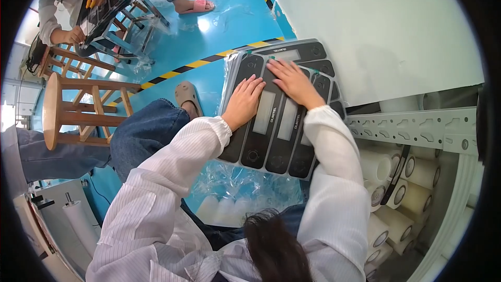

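Blue floor [235, 26] on far side, left hand [244, 103] and right hand [296, 84] lie flat, clamped on nothing, pressing black panels [279, 149], probably for steadiness.

One short white capital-letter word [273, 115] repeats on three flat, black rectangular panels [255, 143]. It stands beside each panel's pale window [264, 108].

The left hand [244, 103] and right hand [295, 84] lie on the panels [255, 149], from which the stool [81, 118] stands at nine o'clock, the rolls [399, 224] at four.
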`<control>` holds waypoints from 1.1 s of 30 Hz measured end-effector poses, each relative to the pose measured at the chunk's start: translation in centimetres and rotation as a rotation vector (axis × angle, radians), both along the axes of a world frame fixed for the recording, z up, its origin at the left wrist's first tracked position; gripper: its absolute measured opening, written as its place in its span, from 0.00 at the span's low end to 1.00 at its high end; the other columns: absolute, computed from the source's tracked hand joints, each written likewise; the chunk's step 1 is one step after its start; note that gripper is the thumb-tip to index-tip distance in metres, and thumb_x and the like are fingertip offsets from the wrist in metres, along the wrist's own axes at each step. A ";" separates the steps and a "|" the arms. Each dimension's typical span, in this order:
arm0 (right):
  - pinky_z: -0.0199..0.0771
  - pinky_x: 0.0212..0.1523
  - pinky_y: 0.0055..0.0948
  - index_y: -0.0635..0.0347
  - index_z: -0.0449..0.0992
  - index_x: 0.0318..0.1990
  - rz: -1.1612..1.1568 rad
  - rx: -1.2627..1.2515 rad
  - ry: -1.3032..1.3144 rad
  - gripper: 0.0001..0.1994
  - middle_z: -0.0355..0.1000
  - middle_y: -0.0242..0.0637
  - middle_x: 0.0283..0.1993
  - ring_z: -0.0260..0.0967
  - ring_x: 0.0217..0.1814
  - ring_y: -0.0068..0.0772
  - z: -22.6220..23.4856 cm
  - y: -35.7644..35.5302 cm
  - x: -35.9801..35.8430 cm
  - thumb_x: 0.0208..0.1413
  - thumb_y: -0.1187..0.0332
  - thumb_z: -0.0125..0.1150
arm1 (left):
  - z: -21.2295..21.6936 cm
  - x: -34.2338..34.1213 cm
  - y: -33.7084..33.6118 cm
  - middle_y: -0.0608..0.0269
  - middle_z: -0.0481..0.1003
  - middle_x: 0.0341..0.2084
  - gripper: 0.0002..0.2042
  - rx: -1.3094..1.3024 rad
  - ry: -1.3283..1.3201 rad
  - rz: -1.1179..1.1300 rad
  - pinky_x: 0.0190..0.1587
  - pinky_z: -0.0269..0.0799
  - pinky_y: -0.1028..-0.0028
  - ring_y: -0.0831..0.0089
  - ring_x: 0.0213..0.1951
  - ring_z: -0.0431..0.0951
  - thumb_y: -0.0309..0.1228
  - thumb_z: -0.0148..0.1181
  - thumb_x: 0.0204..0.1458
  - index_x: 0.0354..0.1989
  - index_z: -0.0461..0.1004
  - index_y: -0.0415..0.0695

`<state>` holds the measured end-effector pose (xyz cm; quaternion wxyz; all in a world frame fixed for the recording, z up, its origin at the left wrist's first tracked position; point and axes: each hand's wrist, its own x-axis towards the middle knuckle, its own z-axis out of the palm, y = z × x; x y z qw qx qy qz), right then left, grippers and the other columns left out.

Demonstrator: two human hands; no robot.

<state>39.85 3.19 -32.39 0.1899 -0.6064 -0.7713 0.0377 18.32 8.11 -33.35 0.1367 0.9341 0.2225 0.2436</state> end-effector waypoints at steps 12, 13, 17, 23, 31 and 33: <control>0.53 0.66 0.43 0.53 0.67 0.59 -0.190 0.119 -0.137 0.20 0.61 0.41 0.64 0.55 0.67 0.45 0.9 -1.8 1.6 0.59 0.67 0.53 | -0.7 1.5 9.8 0.58 0.73 0.47 0.13 0.173 -0.086 0.320 0.50 0.68 0.61 0.58 0.48 0.71 0.27 0.58 0.50 0.46 0.75 0.42; 0.53 0.66 0.43 0.53 0.67 0.59 -0.192 0.119 -0.137 0.20 0.61 0.41 0.64 0.55 0.67 0.45 0.6 -1.9 1.9 0.59 0.67 0.53 | -0.7 1.6 10.0 0.60 0.74 0.47 0.13 0.201 -0.052 0.282 0.49 0.68 0.62 0.59 0.47 0.72 0.29 0.59 0.50 0.44 0.76 0.43; 0.54 0.66 0.44 0.53 0.67 0.59 -0.224 0.088 -0.126 0.20 0.62 0.41 0.62 0.55 0.67 0.45 -0.2 -4.2 3.2 0.58 0.67 0.53 | -0.8 1.9 10.2 0.63 0.75 0.46 0.11 0.278 -0.040 0.231 0.48 0.69 0.64 0.62 0.46 0.72 0.30 0.59 0.50 0.42 0.77 0.44; 0.59 0.63 0.41 0.56 0.69 0.57 -0.300 0.151 0.032 0.19 0.63 0.42 0.61 0.57 0.65 0.45 -0.2 -2.4 2.5 0.57 0.69 0.54 | -0.9 2.3 10.1 0.66 0.77 0.40 0.07 0.319 -0.087 0.276 0.47 0.69 0.66 0.66 0.44 0.73 0.30 0.60 0.50 0.36 0.78 0.44; 0.63 0.59 0.38 0.59 0.72 0.52 -0.251 0.244 -0.069 0.16 0.68 0.40 0.54 0.62 0.60 0.43 -0.7 -4.0 2.3 0.55 0.70 0.57 | 0.5 1.8 9.7 0.66 0.76 0.35 0.03 0.193 -0.139 0.074 0.43 0.71 0.67 0.65 0.40 0.74 0.27 0.60 0.47 0.29 0.75 0.43; 0.65 0.56 0.37 0.60 0.74 0.49 -0.269 0.262 -0.046 0.15 0.69 0.39 0.52 0.64 0.58 0.42 -0.3 -3.6 2.7 0.53 0.71 0.58 | 0.5 2.3 6.1 0.63 0.75 0.35 0.03 -0.127 -0.142 -0.054 0.40 0.72 0.66 0.61 0.39 0.75 0.25 0.60 0.46 0.29 0.72 0.43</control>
